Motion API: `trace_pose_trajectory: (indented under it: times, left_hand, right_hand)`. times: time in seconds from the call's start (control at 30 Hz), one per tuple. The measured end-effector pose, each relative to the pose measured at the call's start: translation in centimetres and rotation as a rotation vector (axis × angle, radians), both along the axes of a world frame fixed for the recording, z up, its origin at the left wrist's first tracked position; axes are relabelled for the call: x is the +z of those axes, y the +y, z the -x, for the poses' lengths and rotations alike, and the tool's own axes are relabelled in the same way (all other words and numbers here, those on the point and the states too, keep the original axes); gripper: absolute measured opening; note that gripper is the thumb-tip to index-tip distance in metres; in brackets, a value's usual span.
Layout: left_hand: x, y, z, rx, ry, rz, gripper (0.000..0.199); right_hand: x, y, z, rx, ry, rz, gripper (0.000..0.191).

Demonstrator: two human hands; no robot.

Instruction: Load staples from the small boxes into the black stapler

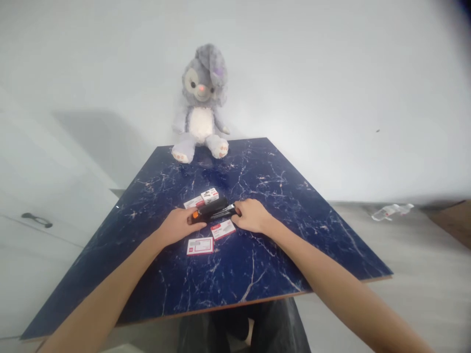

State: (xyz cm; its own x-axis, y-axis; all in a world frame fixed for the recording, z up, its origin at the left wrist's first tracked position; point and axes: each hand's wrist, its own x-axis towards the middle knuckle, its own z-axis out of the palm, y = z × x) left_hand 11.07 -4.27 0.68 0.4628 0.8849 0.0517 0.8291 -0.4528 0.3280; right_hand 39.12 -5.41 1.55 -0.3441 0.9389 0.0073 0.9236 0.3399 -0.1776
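Note:
A black stapler-like tool with an orange end [212, 209] lies sideways between my two hands, low over the blue marbled table [287, 245]. Its orange end is gripped by my left hand [179, 226]. My right hand [250, 215] closes on the other end, at a black and silver part. Just beyond the tool are a small white box with red markings [209, 195] and a flat red and white box [193, 202]. Nearer to me lie two more red and white boxes, one [223, 229] below the tool and one [200, 246] further left.
A grey plush rabbit [202, 122] sits at the table's far edge against the white wall. On the floor at the right are a clear plastic item [393, 212] and part of a brown box [454, 223]. A white cabinet with a dark handle [37, 219] stands left.

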Motion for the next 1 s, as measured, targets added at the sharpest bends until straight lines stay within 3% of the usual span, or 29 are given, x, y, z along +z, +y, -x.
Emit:
trace_pose_trajectory:
  times: [0.27,1.0]
  left_hand:
    - [-0.9,0.1,0.0,-0.01,-0.018,-0.036,0.04]
    - [-0.9,0.2,-0.5,0.004,-0.043,-0.03,0.044]
  right_hand:
    - [-0.2,-0.4,0.7,0.023,-0.034,-0.017,0.026]
    - [-0.9,-0.5,1.3,0.078,-0.084,-0.041,0.028]
